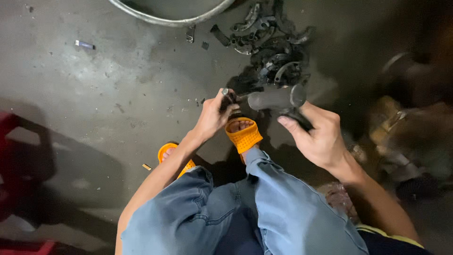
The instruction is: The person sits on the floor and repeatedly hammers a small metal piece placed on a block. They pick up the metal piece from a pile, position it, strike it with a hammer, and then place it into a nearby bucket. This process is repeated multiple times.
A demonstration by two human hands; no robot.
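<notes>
Head cam, mid-job I'd guess: left hand (213, 115) grips a small tool handle (228, 97) poked into the dark metal cylinder (276, 98) that the right hand (317, 137) clamps, at 12 o'clock above the orange sandal (243, 136), scrap pile (272, 47) beyond untouched.

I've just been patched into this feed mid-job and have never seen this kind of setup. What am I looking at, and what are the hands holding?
There is no machine here: one head-worn camera looks down at a seated person's bare hands, jeans and orange sandals. The left hand grips a small tool with its fingers, tip against a dark grey cylindrical part held by the right hand. On the concrete floor beyond lies a pile of curved, dark metal pieces; a metal rim shows at the top.
</notes>
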